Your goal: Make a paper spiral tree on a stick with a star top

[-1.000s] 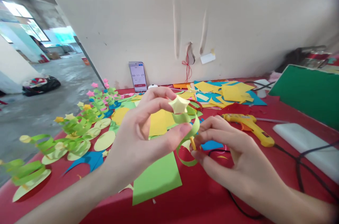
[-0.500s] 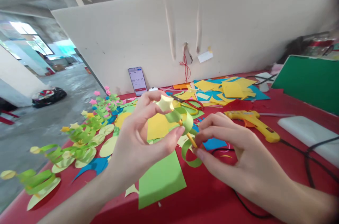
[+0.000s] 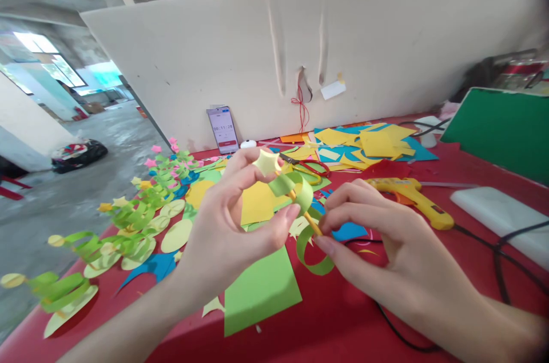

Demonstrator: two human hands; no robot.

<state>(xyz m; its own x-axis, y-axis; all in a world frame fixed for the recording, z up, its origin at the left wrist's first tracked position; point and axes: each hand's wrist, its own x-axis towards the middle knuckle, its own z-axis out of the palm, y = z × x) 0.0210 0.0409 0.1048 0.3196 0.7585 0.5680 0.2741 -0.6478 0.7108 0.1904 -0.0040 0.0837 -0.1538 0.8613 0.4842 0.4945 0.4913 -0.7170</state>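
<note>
My left hand [image 3: 234, 220] pinches a pale yellow folded paper star [image 3: 266, 162] between thumb and forefinger, held above the red table [image 3: 343, 317]. A green spiral paper strip [image 3: 306, 220] hangs from the star around a thin yellow stick [image 3: 305, 215]. My right hand [image 3: 386, 248] pinches the lower end of that stick, with the strip's bottom loop curling beneath the fingers. Both hands are closed on this one piece, in the middle of the view.
Several finished green spiral trees [image 3: 107, 231] with stars line the table's left edge. A green sheet [image 3: 259, 288] lies under my hands. A yellow glue gun [image 3: 412, 197] with its black cord, scissors [image 3: 309, 168], paper scraps [image 3: 369, 143], a phone [image 3: 223, 128] and a white board behind.
The star and spiral shifted slightly left and down. The stick has come into view inside the spiral, and the bottom loop now hangs lower under my right fingers.
</note>
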